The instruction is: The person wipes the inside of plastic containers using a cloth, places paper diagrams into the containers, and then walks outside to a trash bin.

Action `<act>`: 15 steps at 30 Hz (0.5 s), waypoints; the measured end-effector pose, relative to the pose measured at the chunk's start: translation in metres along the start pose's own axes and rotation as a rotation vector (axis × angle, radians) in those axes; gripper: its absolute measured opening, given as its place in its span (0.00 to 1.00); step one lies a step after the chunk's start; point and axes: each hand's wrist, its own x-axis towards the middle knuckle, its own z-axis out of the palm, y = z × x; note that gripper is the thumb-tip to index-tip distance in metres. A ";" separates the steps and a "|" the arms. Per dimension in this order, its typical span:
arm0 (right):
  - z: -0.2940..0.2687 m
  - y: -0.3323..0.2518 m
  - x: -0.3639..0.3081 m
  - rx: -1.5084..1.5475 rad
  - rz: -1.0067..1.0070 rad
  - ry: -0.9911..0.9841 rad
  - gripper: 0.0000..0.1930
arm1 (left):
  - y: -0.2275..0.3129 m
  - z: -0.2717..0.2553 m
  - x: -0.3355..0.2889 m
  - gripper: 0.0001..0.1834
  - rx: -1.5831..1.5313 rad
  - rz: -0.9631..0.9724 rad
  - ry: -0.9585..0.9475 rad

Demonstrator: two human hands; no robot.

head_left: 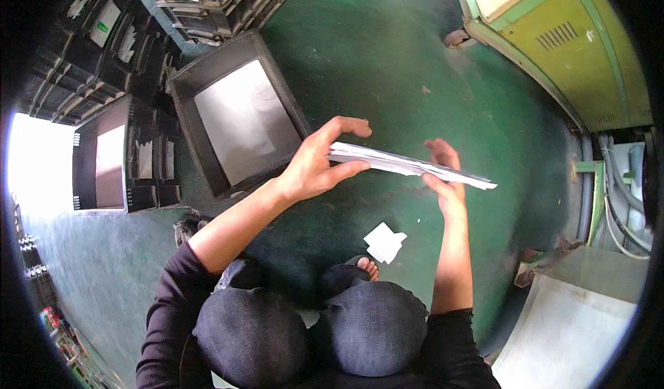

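Note:
A thin stack of white paper sheets [408, 163] is held edge-up above the floor, with a darker strip along its far side. My left hand [315, 161] closes around the left end, its thumb on the near side and a finger stretched out over the far side. Toward the right end, my right hand [446, 178] grips the stack between its thumb and the fingers behind it; those fingers are partly hidden. Just left of my left hand stands an open black plastic crate [181, 105] with a white sheet [242, 119] lying in its bottom.
Stacked black crates [90, 57] stand at the left and more crates [221, 2] at the far left. On the green floor [373, 50], a white paper scrap [385, 242] lies by my foot. A yellow-green machine cabinet [574, 50] and a pale metal panel [574, 320] flank the right.

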 end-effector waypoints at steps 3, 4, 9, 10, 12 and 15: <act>0.031 -0.003 0.003 0.098 0.081 -0.003 0.35 | -0.014 -0.018 -0.012 0.12 0.096 -0.081 -0.026; 0.026 0.003 0.003 0.089 0.071 0.013 0.35 | -0.018 -0.016 -0.017 0.10 0.068 -0.142 -0.035; 0.001 0.028 -0.009 -0.313 0.306 0.082 0.23 | 0.001 -0.021 -0.012 0.08 -0.010 -0.036 0.022; 0.009 0.035 -0.016 -0.360 0.065 0.248 0.19 | 0.011 -0.030 -0.013 0.08 -0.116 -0.113 0.145; 0.015 0.039 -0.007 -0.257 0.243 0.051 0.16 | 0.027 -0.058 -0.017 0.09 -0.303 -0.237 0.391; 0.090 -0.007 0.013 -0.346 0.168 -0.202 0.14 | 0.040 -0.122 -0.041 0.17 -0.145 -0.385 0.685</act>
